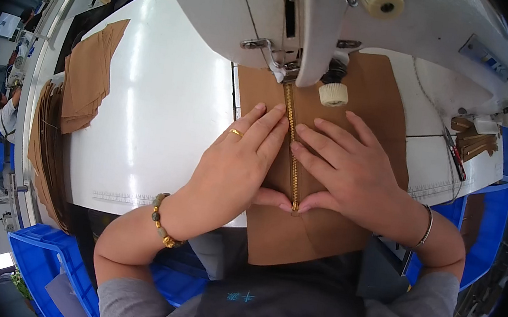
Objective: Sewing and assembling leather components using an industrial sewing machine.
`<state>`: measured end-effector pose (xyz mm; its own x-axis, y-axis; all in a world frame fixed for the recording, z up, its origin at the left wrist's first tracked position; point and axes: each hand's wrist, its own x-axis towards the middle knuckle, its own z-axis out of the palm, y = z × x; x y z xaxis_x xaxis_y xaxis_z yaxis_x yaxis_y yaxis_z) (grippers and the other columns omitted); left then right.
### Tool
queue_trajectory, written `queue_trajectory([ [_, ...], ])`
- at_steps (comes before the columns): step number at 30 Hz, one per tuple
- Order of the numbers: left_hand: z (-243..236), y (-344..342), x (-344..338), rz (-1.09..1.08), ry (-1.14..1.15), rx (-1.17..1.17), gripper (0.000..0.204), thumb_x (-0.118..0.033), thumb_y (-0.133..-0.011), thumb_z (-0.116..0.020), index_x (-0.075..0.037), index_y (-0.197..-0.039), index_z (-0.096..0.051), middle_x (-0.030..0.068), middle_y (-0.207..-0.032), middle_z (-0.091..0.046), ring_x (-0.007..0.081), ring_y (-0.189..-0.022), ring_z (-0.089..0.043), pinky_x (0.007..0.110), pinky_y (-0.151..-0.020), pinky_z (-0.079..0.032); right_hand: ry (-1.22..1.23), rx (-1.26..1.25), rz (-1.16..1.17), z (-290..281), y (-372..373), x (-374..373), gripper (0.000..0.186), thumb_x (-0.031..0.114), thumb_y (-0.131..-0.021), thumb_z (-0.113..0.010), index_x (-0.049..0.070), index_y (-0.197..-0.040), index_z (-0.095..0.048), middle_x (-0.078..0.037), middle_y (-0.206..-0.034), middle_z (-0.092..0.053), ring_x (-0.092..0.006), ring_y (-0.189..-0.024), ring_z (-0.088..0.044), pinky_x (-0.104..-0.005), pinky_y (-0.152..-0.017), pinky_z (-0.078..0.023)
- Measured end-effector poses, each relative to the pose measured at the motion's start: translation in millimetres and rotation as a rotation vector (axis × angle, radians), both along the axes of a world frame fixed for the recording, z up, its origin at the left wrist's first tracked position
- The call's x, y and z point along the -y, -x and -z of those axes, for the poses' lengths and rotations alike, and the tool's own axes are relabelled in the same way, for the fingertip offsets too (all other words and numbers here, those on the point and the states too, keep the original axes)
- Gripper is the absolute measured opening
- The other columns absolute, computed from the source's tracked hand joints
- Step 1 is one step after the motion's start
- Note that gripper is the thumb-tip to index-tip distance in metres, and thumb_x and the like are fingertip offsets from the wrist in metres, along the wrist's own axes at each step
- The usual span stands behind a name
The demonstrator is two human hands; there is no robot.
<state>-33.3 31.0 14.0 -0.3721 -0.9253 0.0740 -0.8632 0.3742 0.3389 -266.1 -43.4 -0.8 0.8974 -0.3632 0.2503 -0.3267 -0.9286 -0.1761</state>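
Observation:
A brown fabric or leather panel (334,232) lies under the sewing machine (247,5) and hangs over the table's near edge. Down its middle runs a gold-toothed zipper (293,150), its top end beneath the machine's needle area. My left hand (242,151) rests flat on the panel left of the zipper, fingers stretched toward the machine. My right hand (347,170) lies on the right side with fingers spread. Both thumbs point inward at the zipper's near end, by the gold slider (295,206). Neither hand grips anything.
Stacked brown pieces (90,75) lie at the table's left, with more folded ones (48,152) at its edge. Red-handled scissors (455,156) and small brown strips (476,145) sit at the right. Blue bins (51,260) flank me. A co-worker (9,112) is far left.

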Motion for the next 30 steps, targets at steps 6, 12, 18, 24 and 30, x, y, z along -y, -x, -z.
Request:
queue_trajectory([
  [6,-2,-2,5,0.003,0.031,0.012,0.111,-0.055,-0.058,-0.089,0.008,-0.142,-0.054,0.019,-0.152,-0.054,0.0398,-0.142,-0.05,0.049,-0.118,-0.042,0.021,-0.005,-0.004,0,-2,3,0.082,0.06,-0.068,-0.079,0.007,-0.13,-0.068,-0.008,-0.14,-0.063,-0.0271,-0.131,-0.057,-0.0574,-0.116,-0.041],
  [12,-1,-6,21,-0.048,0.104,0.127,0.108,-0.06,-0.058,-0.087,0.001,-0.143,-0.058,0.0132,-0.15,-0.055,0.0335,-0.139,-0.054,0.058,-0.117,-0.038,0.049,0.0,0.033,3,-10,16,0.083,0.059,-0.07,-0.079,0.007,-0.134,-0.067,-0.008,-0.142,-0.062,-0.0264,-0.134,-0.055,-0.0569,-0.116,-0.041],
  [18,0,-9,27,-0.091,0.064,0.106,0.102,-0.053,-0.063,-0.087,0.001,-0.144,-0.057,0.012,-0.141,-0.057,0.0322,-0.137,-0.053,0.057,-0.115,-0.042,0.032,-0.003,0.035,5,-12,26,0.08,0.057,-0.073,-0.079,0.008,-0.136,-0.066,-0.007,-0.143,-0.06,-0.0259,-0.136,-0.053,-0.056,-0.117,-0.041],
  [24,10,-6,8,-0.133,0.031,-0.093,0.094,-0.048,-0.064,-0.09,0.0,-0.14,-0.062,0.0157,-0.146,-0.059,0.0368,-0.14,-0.055,0.046,-0.114,-0.048,0.048,0.02,0.017,7,-8,19,0.074,0.057,-0.075,-0.078,0.008,-0.13,-0.071,-0.011,-0.141,-0.062,-0.029,-0.132,-0.056,-0.0537,-0.116,-0.042],
  [30,10,-4,-6,-0.048,0.071,-0.116,0.093,-0.044,-0.066,-0.089,0.002,-0.141,-0.06,0.0166,-0.149,-0.058,0.0395,-0.141,-0.053,0.046,-0.115,-0.048,-0.019,0.04,-0.011,2,-3,13,0.074,0.059,-0.074,-0.077,0.006,-0.126,-0.073,-0.019,-0.141,-0.062,-0.0332,-0.132,-0.057,-0.0526,-0.116,-0.041],
])
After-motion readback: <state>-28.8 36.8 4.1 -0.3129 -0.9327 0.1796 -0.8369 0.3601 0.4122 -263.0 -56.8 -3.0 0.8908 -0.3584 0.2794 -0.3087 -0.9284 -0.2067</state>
